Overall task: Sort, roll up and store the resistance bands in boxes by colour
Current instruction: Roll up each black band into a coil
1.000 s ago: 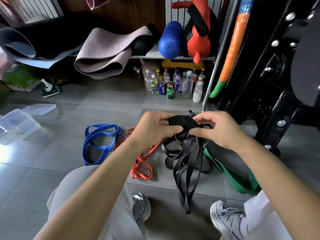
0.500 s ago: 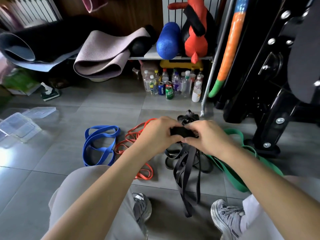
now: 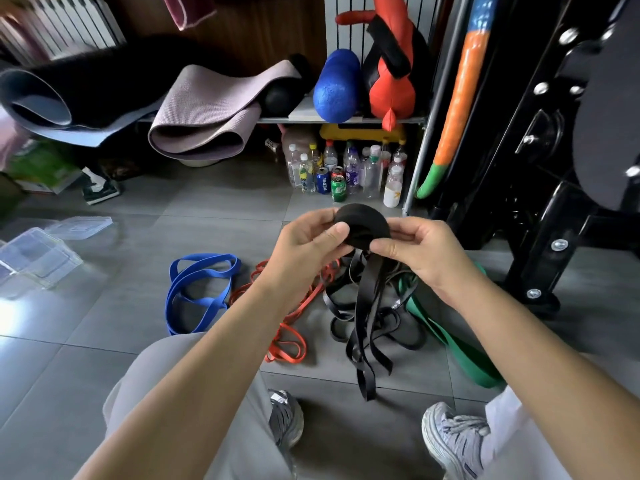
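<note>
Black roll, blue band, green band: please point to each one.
Black roll [image 3: 363,226], head view, coil's outer face.
Blue band [image 3: 207,261], head view, upper strands.
Green band [image 3: 460,355], head view, wide flat stretch.

Blue can [image 3: 322,182]: "PEPSI" in white letters, standing far centre on the floor, among the bottles [image 3: 371,174].
Green can [image 3: 338,189]: just right of it, lettering too small to read.
Bottle labels: blurred, nothing legible.
Black bands [image 3: 367,306]: small white mark, unreadable.
</note>
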A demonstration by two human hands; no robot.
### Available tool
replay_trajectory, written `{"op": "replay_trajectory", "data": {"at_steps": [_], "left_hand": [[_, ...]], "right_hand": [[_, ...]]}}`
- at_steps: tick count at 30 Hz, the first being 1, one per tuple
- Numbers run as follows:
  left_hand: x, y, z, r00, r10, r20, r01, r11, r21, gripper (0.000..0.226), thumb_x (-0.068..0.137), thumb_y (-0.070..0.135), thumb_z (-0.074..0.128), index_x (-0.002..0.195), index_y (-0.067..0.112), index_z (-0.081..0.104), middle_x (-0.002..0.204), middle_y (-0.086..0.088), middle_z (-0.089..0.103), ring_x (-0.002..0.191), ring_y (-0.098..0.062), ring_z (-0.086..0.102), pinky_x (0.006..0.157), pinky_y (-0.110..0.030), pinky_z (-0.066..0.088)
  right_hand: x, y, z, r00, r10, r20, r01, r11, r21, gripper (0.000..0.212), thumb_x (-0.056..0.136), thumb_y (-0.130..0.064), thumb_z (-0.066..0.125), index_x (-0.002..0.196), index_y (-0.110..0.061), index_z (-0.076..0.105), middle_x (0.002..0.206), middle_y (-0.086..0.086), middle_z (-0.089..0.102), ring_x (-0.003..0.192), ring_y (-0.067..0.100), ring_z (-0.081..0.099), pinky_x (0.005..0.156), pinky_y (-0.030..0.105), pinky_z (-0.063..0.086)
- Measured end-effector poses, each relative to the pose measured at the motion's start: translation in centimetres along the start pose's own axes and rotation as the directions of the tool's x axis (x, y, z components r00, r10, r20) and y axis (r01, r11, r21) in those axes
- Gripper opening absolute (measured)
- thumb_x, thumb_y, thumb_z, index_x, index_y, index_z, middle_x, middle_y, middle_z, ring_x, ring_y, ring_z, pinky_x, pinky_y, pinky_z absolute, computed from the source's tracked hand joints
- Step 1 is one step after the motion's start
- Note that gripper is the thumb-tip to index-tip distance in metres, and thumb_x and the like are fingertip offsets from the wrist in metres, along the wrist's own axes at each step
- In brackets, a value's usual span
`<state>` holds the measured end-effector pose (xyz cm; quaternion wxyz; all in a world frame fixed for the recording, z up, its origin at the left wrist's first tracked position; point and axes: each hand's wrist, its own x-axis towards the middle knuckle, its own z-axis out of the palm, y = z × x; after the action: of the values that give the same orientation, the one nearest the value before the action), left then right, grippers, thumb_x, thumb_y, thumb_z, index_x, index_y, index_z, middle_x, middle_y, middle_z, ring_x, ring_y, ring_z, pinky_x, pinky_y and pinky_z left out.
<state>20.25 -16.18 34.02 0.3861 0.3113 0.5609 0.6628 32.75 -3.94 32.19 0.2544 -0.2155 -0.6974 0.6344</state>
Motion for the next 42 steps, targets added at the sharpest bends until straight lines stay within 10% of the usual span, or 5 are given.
{"op": "replay_trajectory", "data": {"at_steps": [6,14,28,37,42], "left_hand": [[0.2,-0.6,0.0,0.995,-0.102,0.004,0.097,0.953,0.286,0.023,0.092,0.002,0.053,0.114,0.007,0.055,0.106,-0.009,0.062,0.085,-0.016,0.063,0.078,-0.028,0.057],[0.1,-1.6,0.3,0.975,0.009,0.221,-0.219,0.195,0.956,0.038,0.085,0.028,0.064,0.123,0.021,0.058,0.116,-0.002,0.06,0.104,-0.022,0.056,0.082,-0.028,0.041],[0.0,-1.0,-0.3,0.999,0.009,0.052,-0.02,0.979,0.204,0.025,0.089,0.001,0.057,0.112,0.011,0.059,0.102,-0.013,0.066,0.089,-0.023,0.067,0.078,-0.027,0.056],[0.0,-1.4,-0.2,0.985,0.052,0.167,-0.173,0.429,0.886,0.038,0.082,0.019,0.069,0.119,0.021,0.06,0.103,0.004,0.062,0.085,-0.011,0.056,0.074,-0.022,0.042],[0.3,-1.0,-0.5,0.996,0.052,0.076,-0.092,0.49,0.867,0.028,0.082,0.019,0.069,0.11,0.019,0.065,0.089,0.005,0.065,0.084,-0.016,0.062,0.074,-0.027,0.049]], "right_hand": [[-0.1,-0.1,-0.6,0.999,-0.033,-0.025,0.024,0.95,-0.311,0.025,0.071,-0.014,0.078,0.092,-0.026,0.07,0.086,-0.005,0.073,0.082,0.012,0.068,0.082,0.032,0.054],[-0.8,0.8,0.4,0.971,-0.104,0.214,0.233,0.604,-0.762,0.021,0.078,-0.021,0.073,0.098,-0.017,0.071,0.084,0.003,0.07,0.081,0.022,0.063,0.073,0.037,0.048],[-0.3,0.6,-0.5,1.0,-0.016,0.019,0.017,0.999,-0.03,0.032,0.07,0.003,0.072,0.09,-0.022,0.066,0.076,-0.015,0.072,0.077,0.0,0.067,0.075,0.013,0.051],[-0.6,1.3,0.0,0.989,-0.024,0.147,0.118,0.726,-0.678,0.024,0.075,-0.028,0.076,0.096,-0.017,0.071,0.083,0.003,0.071,0.078,0.02,0.065,0.073,0.041,0.052],[-0.6,0.7,0.0,0.993,-0.018,0.114,0.083,0.798,-0.597,0.027,0.074,-0.024,0.077,0.1,-0.023,0.07,0.089,-0.002,0.072,0.085,0.014,0.067,0.082,0.039,0.053]]}}
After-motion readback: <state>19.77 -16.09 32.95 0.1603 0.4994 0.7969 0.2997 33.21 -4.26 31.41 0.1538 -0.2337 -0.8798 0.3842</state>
